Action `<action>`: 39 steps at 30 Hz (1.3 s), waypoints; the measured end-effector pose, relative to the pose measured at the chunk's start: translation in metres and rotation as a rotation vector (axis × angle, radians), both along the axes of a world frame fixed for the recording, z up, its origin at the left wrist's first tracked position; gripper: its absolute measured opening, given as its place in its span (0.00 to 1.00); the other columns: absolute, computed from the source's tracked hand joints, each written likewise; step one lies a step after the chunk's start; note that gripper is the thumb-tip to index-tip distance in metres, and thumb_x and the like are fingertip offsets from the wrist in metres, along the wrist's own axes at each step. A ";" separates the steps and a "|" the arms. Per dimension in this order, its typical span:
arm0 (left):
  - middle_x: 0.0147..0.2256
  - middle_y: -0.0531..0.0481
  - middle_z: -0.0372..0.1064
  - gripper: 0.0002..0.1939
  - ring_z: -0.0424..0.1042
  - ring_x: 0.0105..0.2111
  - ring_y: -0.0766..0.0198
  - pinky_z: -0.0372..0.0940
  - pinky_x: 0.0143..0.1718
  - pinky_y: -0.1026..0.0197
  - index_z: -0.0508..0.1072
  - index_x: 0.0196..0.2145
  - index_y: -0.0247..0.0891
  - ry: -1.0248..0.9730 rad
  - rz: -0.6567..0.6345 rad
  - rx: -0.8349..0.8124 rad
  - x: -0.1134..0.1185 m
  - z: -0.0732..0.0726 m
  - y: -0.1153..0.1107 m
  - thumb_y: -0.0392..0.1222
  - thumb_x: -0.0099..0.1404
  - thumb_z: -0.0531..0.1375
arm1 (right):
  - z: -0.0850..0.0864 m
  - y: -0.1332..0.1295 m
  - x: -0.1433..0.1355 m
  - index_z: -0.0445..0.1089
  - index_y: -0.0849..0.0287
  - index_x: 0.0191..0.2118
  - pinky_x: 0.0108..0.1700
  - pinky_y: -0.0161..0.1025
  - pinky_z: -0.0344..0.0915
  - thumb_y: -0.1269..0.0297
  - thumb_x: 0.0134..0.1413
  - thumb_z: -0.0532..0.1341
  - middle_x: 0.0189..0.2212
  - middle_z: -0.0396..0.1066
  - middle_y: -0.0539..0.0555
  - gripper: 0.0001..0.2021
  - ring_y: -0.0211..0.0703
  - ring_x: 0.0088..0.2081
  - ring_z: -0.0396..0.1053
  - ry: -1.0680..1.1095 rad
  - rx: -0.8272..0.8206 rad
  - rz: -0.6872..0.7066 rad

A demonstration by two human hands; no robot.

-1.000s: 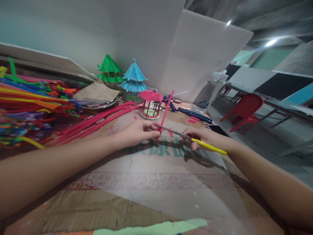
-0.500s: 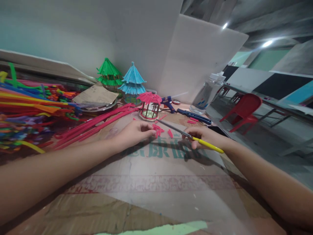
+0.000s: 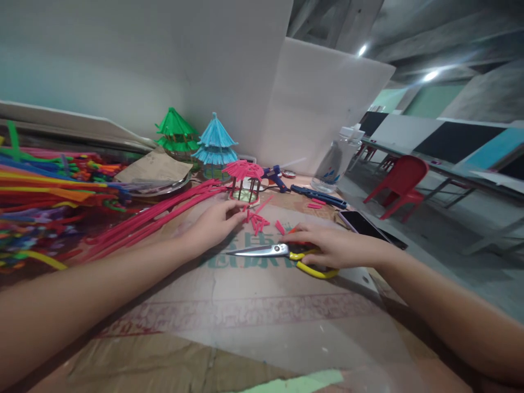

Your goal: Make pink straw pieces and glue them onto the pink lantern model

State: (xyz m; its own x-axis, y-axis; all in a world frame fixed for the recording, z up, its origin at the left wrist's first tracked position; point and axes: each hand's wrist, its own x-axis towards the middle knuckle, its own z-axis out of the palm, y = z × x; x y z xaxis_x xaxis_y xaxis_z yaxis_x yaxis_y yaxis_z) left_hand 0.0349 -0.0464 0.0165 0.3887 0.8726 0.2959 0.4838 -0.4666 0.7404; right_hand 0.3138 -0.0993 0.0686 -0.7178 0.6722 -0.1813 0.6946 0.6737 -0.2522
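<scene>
Yellow-handled scissors [image 3: 268,250] lie low over the plastic-covered tabletop, blades closed and pointing left. My right hand [image 3: 315,243] is on their handles, fingers closed around them. My left hand [image 3: 223,218] is beside a small pile of cut pink pieces [image 3: 257,222], thumb and fingertips close together; what they pinch, if anything, is too small to make out. Just behind it stands a small pavilion [image 3: 244,170] with a pink roof and brown posts. Long pink stems [image 3: 159,215] run left of my left hand. One short pink piece [image 3: 279,227] lies near the scissors.
Green [image 3: 176,128] and blue [image 3: 215,139] model towers stand at the back. Colourful stems [image 3: 53,185] fill the left side, beside a tray holding cardboard [image 3: 153,166]. A glue gun [image 3: 276,177], dark blue tool [image 3: 319,195], clear bottle [image 3: 335,158] and phone [image 3: 364,225] are rightward.
The scissors have turned from a raised slant to lie low with blades pointing left. My right hand has come down over their handles. The view has shifted slightly, and more of the phone shows.
</scene>
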 end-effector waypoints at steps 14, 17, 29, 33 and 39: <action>0.33 0.49 0.72 0.15 0.72 0.31 0.62 0.64 0.32 0.64 0.72 0.38 0.35 -0.186 -0.072 -0.133 0.004 0.000 -0.004 0.51 0.64 0.56 | -0.023 0.074 -0.046 0.75 0.62 0.42 0.42 0.40 0.59 0.68 0.60 0.55 0.41 0.74 0.62 0.12 0.48 0.41 0.69 -0.085 0.541 -0.039; 0.34 0.48 0.73 0.15 0.72 0.32 0.61 0.64 0.32 0.63 0.72 0.38 0.36 -0.154 -0.055 -0.120 0.003 0.000 -0.003 0.50 0.64 0.56 | -0.030 0.091 -0.051 0.74 0.62 0.41 0.37 0.38 0.58 0.66 0.61 0.53 0.37 0.75 0.61 0.13 0.48 0.37 0.71 -0.156 0.581 -0.070; 0.35 0.48 0.74 0.15 0.72 0.33 0.60 0.64 0.34 0.63 0.74 0.39 0.34 -0.151 -0.035 -0.068 0.004 -0.004 0.001 0.47 0.63 0.56 | -0.045 0.104 -0.050 0.65 0.58 0.56 0.41 0.37 0.61 0.61 0.64 0.52 0.47 0.74 0.60 0.17 0.48 0.45 0.72 -0.086 0.673 -0.199; 0.35 0.48 0.74 0.14 0.72 0.34 0.60 0.63 0.34 0.63 0.75 0.39 0.34 -0.152 -0.052 -0.063 0.004 -0.005 0.002 0.46 0.63 0.56 | -0.050 0.109 -0.047 0.71 0.56 0.46 0.38 0.36 0.61 0.63 0.64 0.52 0.42 0.76 0.57 0.12 0.45 0.40 0.73 -0.080 0.670 -0.191; 0.35 0.48 0.75 0.14 0.72 0.34 0.60 0.63 0.34 0.63 0.75 0.39 0.35 -0.156 -0.077 -0.099 0.003 -0.007 0.003 0.47 0.64 0.56 | -0.042 0.096 -0.045 0.71 0.61 0.39 0.34 0.36 0.55 0.63 0.62 0.55 0.34 0.75 0.58 0.10 0.44 0.35 0.70 -0.095 0.712 -0.082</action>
State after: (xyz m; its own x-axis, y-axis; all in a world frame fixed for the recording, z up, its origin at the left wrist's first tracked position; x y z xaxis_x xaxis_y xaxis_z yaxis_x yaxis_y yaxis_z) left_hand 0.0377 -0.0431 0.0098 0.4117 0.8698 0.2719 0.3249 -0.4188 0.8479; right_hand 0.2687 -0.0035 0.0264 -0.6630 0.7013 0.2621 0.7470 0.5969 0.2927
